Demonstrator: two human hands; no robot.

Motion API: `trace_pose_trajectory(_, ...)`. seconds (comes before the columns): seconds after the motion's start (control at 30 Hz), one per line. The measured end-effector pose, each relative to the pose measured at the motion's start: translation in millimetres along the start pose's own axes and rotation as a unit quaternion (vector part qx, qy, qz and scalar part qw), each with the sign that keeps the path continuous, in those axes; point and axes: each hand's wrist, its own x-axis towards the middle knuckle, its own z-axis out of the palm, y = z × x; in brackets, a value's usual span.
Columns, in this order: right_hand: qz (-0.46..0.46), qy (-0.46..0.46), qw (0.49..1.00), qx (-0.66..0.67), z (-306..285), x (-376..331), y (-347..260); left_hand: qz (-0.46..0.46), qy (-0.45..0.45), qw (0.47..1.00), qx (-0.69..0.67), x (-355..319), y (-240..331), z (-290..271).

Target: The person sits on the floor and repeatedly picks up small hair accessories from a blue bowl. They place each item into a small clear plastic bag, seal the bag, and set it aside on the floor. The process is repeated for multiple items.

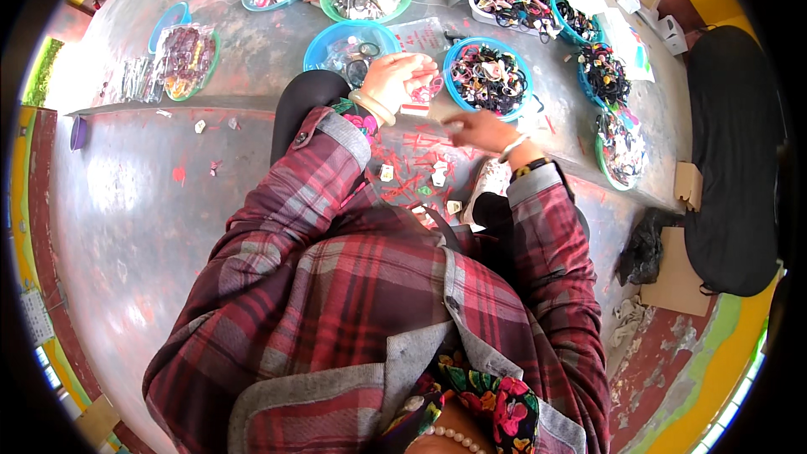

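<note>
My left hand (397, 82) is raised over the edge of the step, its fingers stretched out to the right. Close below its fingertips are pink-red loops (432, 89) and a small white card (414, 109); whether the hand touches them I cannot tell. To the right, my right hand (483, 131) points left with bent, slightly blurred fingers, and what they may hold is not visible. Just beyond it stands a blue basket (448, 76) full of dark and coloured hair ties (489, 77). Behind my left hand is another blue basket (313, 55) holding clear bags and black rings.
Several baskets line the raised step, including a green one (408, 2) and a white tray (481, 13) of hair ties. Red strips (403, 154) and paper scraps (387, 172) litter the floor between my feet. At right are a black plastic bag (643, 248) and a long black case (731, 168).
</note>
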Motion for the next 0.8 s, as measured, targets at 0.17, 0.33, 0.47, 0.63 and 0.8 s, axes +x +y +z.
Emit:
trace_pose_trajectory(0.17, -0.072, 0.067, 0.995, -0.011, 17, 10, 12, -0.001, 0.008, 1.0, 0.001, 0, 1, 1)
trace_pose_trajectory(0.33, -0.002, 0.055, 0.959, 0.28, -10, 3, 2, 0.0, 0.007, 1.0, 0.006, -1, 0, 2)
trace_pose_trajectory(0.47, -0.037, 0.031, 0.91, 0.413, -13, -6, -2, -0.002, -0.007, 1.0, -0.001, 1, -2, -1)
trace_pose_trajectory(0.63, -0.056, 0.043, 0.998, 0.0, 7, -5, 10, -0.005, 0.005, 1.0, 0.011, 2, -3, 2)
trace_pose_trajectory(0.8, 0.003, 0.098, 0.943, 0.318, 2, 15, 17, -0.007, 0.009, 1.0, 0.007, -1, 1, 4)
